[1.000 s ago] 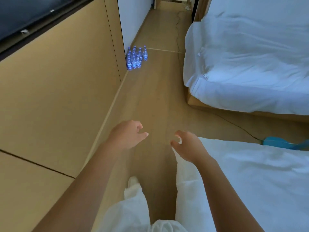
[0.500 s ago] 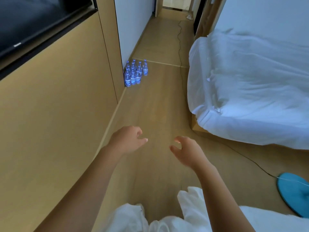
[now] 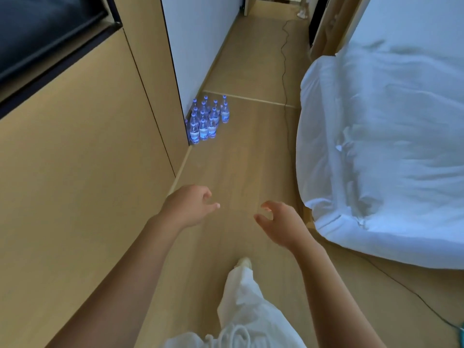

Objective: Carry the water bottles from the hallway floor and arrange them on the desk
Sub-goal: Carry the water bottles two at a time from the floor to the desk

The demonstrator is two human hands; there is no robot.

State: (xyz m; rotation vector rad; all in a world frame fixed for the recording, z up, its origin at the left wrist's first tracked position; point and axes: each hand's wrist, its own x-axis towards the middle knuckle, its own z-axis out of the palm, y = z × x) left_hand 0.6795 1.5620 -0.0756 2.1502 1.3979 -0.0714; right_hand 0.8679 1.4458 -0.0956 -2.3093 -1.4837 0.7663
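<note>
Your left hand and right hand are both held out in front of you above the wooden floor, a gap between them, each grip loosely curled and holding nothing, thumbs turned inward toward each other. The water bottles stand upright in a tight cluster on the floor well ahead of your left grip, tucked against the corner where the wood panel meets the white wall. To the right of your right grip lies the bed with rumpled white bedding. A thin dark cable runs along the floor beyond your right grip, between the bottles and the bed. Below your hands, your white trouser leg and shoe step forward.
</note>
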